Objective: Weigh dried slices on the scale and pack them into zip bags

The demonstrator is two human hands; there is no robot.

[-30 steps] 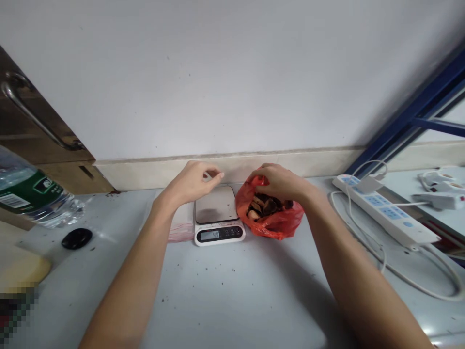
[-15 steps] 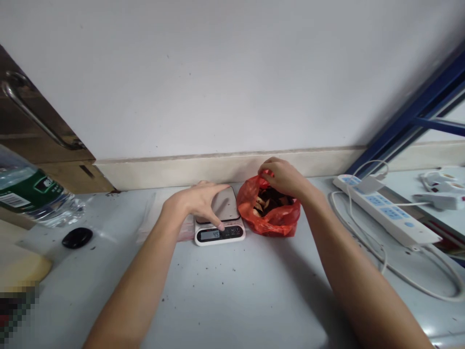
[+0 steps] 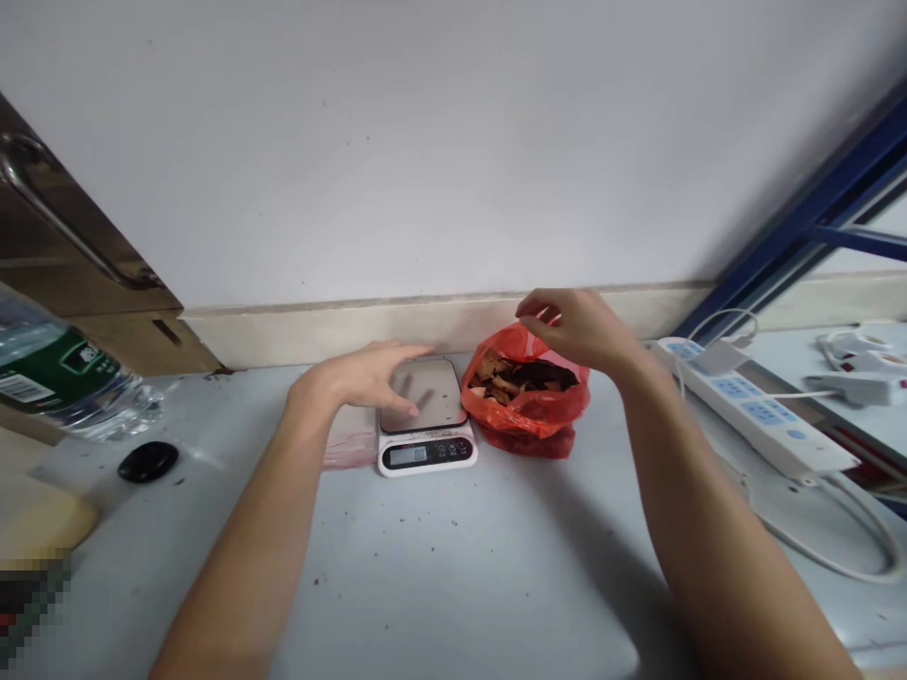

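My left hand is open over the left side of a white digital kitchen scale, thumb and fingers spread above its bare metal plate. The scale's display reads 0.0. To the right of the scale stands a red plastic bag with its mouth spread, showing brown and dark dried pieces. My right hand hovers at the bag's back rim with loosely bent fingers and a gap at the thumb; nothing shows between them. Partly behind my left wrist lie clear plastic bags with pinkish edges.
At the left are a water bottle with a green label and a black rounded object. A white power strip with cables lies at the right, by a blue metal frame. Small dark crumbs dot the grey table.
My right hand has let go of the bag's rim and moved slightly right; the bag's mouth is wider. My left hand has drawn back left from the scale's buttons. The reading dropped to 0.0.
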